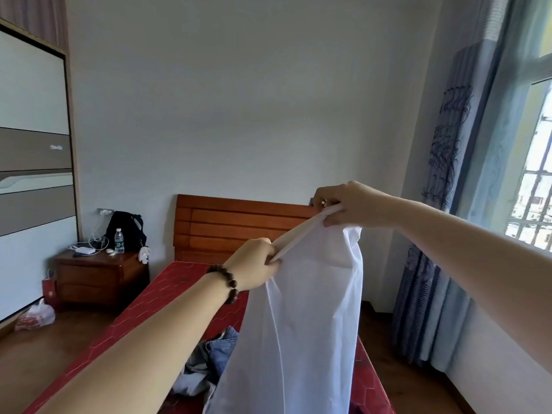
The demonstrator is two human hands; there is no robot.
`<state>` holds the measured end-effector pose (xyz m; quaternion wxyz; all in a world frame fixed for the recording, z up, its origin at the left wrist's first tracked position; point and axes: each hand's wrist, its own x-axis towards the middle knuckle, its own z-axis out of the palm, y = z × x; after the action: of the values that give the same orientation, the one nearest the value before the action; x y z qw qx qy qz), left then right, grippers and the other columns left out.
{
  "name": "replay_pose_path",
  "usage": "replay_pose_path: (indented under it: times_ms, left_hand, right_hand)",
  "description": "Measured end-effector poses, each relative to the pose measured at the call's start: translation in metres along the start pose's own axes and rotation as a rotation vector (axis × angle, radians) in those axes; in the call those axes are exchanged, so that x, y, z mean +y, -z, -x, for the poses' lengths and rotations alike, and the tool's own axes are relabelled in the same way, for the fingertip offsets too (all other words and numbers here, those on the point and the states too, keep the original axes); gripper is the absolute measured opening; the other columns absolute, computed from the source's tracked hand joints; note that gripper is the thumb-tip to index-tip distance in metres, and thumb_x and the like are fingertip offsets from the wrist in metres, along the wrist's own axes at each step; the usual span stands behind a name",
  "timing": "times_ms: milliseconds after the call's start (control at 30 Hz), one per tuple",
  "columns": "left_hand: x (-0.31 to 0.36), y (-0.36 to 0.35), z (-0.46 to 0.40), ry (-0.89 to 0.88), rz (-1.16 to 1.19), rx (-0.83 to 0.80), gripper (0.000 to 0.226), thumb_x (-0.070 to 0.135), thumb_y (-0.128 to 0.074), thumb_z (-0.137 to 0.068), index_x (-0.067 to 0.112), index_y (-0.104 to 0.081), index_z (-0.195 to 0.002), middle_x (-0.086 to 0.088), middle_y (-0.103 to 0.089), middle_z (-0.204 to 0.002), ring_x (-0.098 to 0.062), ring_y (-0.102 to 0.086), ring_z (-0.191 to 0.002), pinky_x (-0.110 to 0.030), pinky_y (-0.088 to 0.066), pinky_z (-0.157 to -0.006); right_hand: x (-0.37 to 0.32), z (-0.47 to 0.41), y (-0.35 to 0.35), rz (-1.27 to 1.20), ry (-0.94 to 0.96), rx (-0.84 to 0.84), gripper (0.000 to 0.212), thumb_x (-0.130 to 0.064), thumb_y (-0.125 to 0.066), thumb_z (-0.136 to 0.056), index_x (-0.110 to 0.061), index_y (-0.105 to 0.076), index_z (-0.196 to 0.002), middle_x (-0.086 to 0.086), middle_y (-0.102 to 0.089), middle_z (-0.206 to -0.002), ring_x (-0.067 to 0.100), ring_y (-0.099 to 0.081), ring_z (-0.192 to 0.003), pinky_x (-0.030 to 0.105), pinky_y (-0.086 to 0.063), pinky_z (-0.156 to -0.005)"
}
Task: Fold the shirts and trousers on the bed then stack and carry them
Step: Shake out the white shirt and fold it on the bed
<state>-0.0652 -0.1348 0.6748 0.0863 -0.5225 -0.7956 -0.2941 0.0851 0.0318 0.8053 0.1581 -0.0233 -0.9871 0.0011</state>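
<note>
A white garment (301, 318) hangs in the air over the red bed (155, 306), held up by its top edge. My left hand (254, 264), with a bead bracelet on the wrist, grips the left end of that edge. My right hand (343, 207) pinches the right end, higher and farther back, so the edge is stretched taut between them. A crumpled pair of blue jeans (209, 360) lies on the bed below, partly hidden behind the white cloth.
A wooden headboard (233, 225) stands at the far end of the bed. To the left are a nightstand (95, 279) with a water bottle (119, 241) and backpack, a plastic bag (35, 315) on the floor and a wardrobe (33, 162). Blue curtains (442, 234) and a window are at right.
</note>
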Motion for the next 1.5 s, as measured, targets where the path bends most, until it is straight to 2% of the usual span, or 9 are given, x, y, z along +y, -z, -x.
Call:
replay_pose_path:
  times_ms: [133, 233, 333, 400, 633, 800, 1167, 1333, 1500]
  left_hand:
    - [-0.007, 0.018, 0.003, -0.055, 0.201, 0.100, 0.031, 0.027, -0.059, -0.094, 0.027, -0.055, -0.063, 0.012, -0.047, -0.059, 0.000, -0.045, -0.046, -0.014, -0.035, -0.049]
    - [-0.009, 0.028, 0.007, -0.075, 0.316, 0.143, 0.020, 0.021, -0.064, -0.091, 0.024, -0.069, -0.072, 0.015, -0.051, -0.056, 0.000, -0.047, -0.051, -0.014, -0.035, -0.052]
    - [-0.009, 0.033, 0.010, -0.131, 0.346, 0.158, 0.017, 0.020, -0.066, -0.090, 0.016, -0.076, -0.077, 0.017, -0.054, -0.063, -0.001, -0.051, -0.059, -0.012, -0.037, -0.058]
    - [-0.012, 0.034, 0.013, -0.177, 0.265, 0.143, 0.019, 0.022, -0.067, -0.088, 0.015, -0.073, -0.072, 0.015, -0.054, -0.067, -0.005, -0.052, -0.060, -0.014, -0.038, -0.058]
    - [-0.029, 0.013, 0.026, -0.192, -0.070, -0.085, 0.031, 0.023, -0.064, -0.085, 0.012, -0.056, -0.058, 0.010, -0.051, -0.077, -0.009, -0.049, -0.060, -0.016, -0.036, -0.057]
    - [-0.038, 0.027, 0.024, -0.147, 0.055, 0.144, 0.036, 0.023, -0.060, -0.090, 0.021, -0.049, -0.057, 0.011, -0.048, -0.065, -0.006, -0.043, -0.054, -0.020, -0.036, -0.054]
    - [-0.042, -0.051, 0.041, -0.028, 0.292, 0.009, 0.007, 0.017, -0.066, -0.083, 0.013, -0.072, -0.083, 0.004, -0.060, -0.086, -0.003, -0.057, -0.071, -0.025, -0.051, -0.073]
    - [-0.027, -0.085, 0.037, -0.008, 0.405, 0.150, 0.008, 0.020, -0.062, -0.086, 0.021, -0.070, -0.084, 0.007, -0.055, -0.098, -0.003, -0.056, -0.088, -0.013, -0.047, -0.079]
    - [-0.018, -0.094, 0.024, 0.023, 0.304, 0.118, 0.031, 0.023, -0.063, -0.090, 0.008, -0.062, -0.063, -0.003, -0.062, -0.073, -0.006, -0.056, -0.056, -0.024, -0.047, -0.052]
  right_hand:
    - [0.005, 0.005, 0.006, -0.048, -0.004, -0.058, 0.015, -0.027, -0.072, -0.078, -0.033, -0.060, -0.082, -0.003, -0.062, -0.078, 0.008, -0.051, -0.067, 0.021, -0.041, -0.058]
    - [0.010, 0.009, 0.006, -0.022, -0.049, -0.124, 0.018, -0.031, -0.075, -0.078, -0.027, -0.069, -0.094, -0.007, -0.065, -0.086, 0.006, -0.057, -0.077, 0.016, -0.044, -0.065]
    - [0.013, 0.012, 0.001, -0.018, -0.118, -0.135, 0.023, -0.032, -0.076, -0.078, -0.018, -0.071, -0.096, -0.001, -0.065, -0.094, 0.021, -0.062, -0.087, 0.038, -0.055, -0.077]
    - [0.015, 0.011, -0.005, 0.022, -0.150, -0.091, 0.017, -0.030, -0.075, -0.078, -0.015, -0.069, -0.085, 0.002, -0.062, -0.086, 0.026, -0.062, -0.083, 0.046, -0.055, -0.074]
    - [0.013, 0.004, -0.013, 0.041, -0.149, 0.058, 0.017, -0.012, -0.064, -0.072, -0.014, -0.050, -0.063, -0.005, -0.047, -0.061, 0.012, -0.040, -0.056, 0.025, -0.034, -0.050]
    - [0.010, -0.004, -0.012, 0.063, -0.162, 0.081, 0.026, -0.007, -0.061, -0.071, -0.018, -0.041, -0.058, -0.006, -0.043, -0.060, 0.012, -0.035, -0.054, 0.024, -0.028, -0.047]
    - [-0.009, -0.018, -0.003, -0.020, -0.165, 0.163, 0.024, -0.005, -0.059, -0.072, -0.028, -0.053, -0.077, -0.009, -0.056, -0.071, 0.012, -0.050, -0.062, 0.026, -0.043, -0.052]
    - [-0.011, -0.019, -0.005, 0.106, -0.229, 0.197, 0.027, -0.010, -0.056, -0.076, -0.026, -0.070, -0.092, -0.004, -0.064, -0.089, 0.018, -0.059, -0.082, 0.034, -0.055, -0.070]
    - [-0.007, -0.009, 0.003, 0.234, -0.216, 0.119, 0.021, -0.010, -0.059, -0.081, -0.025, -0.071, -0.092, -0.004, -0.065, -0.093, 0.019, -0.059, -0.089, 0.038, -0.053, -0.079]
